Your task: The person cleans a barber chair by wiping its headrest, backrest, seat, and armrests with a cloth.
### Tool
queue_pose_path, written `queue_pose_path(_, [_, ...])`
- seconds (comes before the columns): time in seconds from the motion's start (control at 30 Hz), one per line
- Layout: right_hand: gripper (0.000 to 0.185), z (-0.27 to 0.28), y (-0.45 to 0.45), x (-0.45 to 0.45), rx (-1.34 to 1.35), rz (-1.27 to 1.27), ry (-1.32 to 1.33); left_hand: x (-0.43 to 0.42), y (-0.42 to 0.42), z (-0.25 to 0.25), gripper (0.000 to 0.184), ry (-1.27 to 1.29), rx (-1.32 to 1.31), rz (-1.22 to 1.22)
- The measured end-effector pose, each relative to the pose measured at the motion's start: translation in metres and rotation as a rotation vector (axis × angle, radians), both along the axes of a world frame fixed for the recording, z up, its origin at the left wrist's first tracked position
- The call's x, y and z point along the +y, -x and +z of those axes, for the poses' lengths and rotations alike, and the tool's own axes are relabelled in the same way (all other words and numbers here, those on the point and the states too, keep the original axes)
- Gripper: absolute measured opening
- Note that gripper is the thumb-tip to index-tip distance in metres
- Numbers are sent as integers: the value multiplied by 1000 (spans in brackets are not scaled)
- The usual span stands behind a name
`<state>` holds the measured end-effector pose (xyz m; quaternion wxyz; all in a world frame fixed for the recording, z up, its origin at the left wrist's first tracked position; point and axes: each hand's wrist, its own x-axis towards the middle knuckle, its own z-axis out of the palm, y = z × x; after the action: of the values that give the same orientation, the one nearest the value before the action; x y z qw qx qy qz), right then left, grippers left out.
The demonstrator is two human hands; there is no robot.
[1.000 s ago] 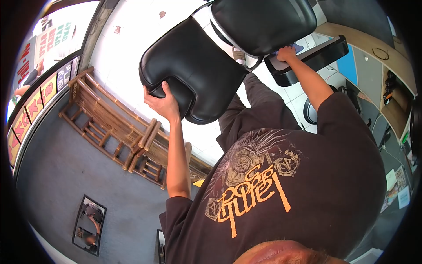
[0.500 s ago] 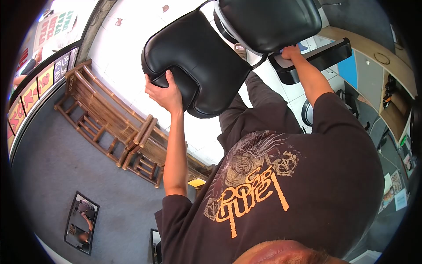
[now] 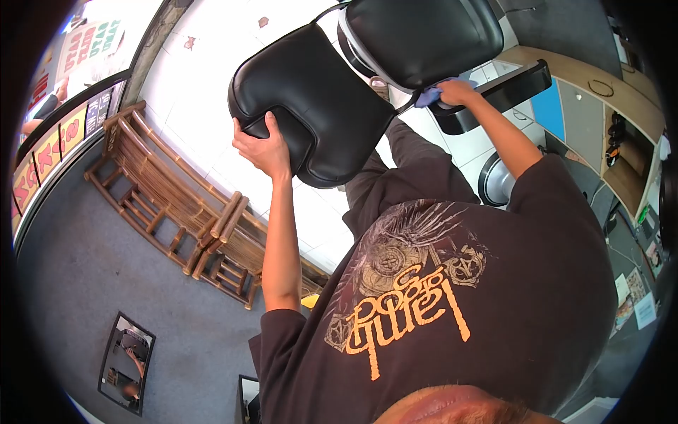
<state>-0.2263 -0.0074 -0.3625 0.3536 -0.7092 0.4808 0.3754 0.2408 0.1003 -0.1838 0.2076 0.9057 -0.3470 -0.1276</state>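
Note:
A black padded barber chair spans the top of the head view. Its backrest (image 3: 318, 78) tilts toward me, with a smaller headrest pad (image 3: 286, 131) set in a notch. My left hand (image 3: 265, 150) grips that pad's outer edge, thumb on top, the other fingers partly hidden behind. My right hand (image 3: 458, 92) is closed on a blue-violet cloth (image 3: 428, 97). The cloth lies at the inner end of the black armrest (image 3: 512, 90), close to the rear corner of the seat (image 3: 424, 42). What the fingertips press on is hidden.
A bamboo bench (image 3: 159, 187) stands along the grey wall at left, above a small framed mirror (image 3: 127, 364). Cabinets with a wooden counter (image 3: 565, 69) line the right. A round metal base (image 3: 498, 180) sits on white floor tiles near my legs.
My right hand has moved left with the cloth, from beside the seat toward the armrest's inner end; more cloth shows now. My left hand keeps its hold on the headrest.

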Motion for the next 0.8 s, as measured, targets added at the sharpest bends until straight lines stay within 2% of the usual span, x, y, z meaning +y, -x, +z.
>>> queue_pose_path(0.07, [45, 7, 17, -10, 132, 82, 73, -1, 1, 1, 85, -8, 1, 5])
queue_pose_path(0.17, [45, 16, 8, -20, 208, 31, 41, 0, 2, 3, 85, -26, 2, 8])
queue_pose_path(0.27, [41, -18, -15, -9, 225, -141, 5, 0, 2, -1, 84, 0, -10, -6])
queue_pose_path(0.37, [49, -41, -41, 7, 317, 27, -89, 2, 2, -1, 84, 25, -10, -19])
queue_pose_path(0.47, [59, -76, -49, 30, 431, -4, 46, -6, 2, -1, 84, 25, 2, -21])
queue_pose_path(0.57, [65, -78, -47, 25, 408, -26, -79, 2, 1, 1, 84, 12, -7, -29])
queue_pose_path(0.7, [60, -89, -59, 34, 444, -57, 40, -3, 1, -2, 83, 9, -17, -21])
queue_pose_path(0.8, [56, -86, -57, 33, 438, -24, -40, -4, 5, 4, 82, -34, -17, -5])
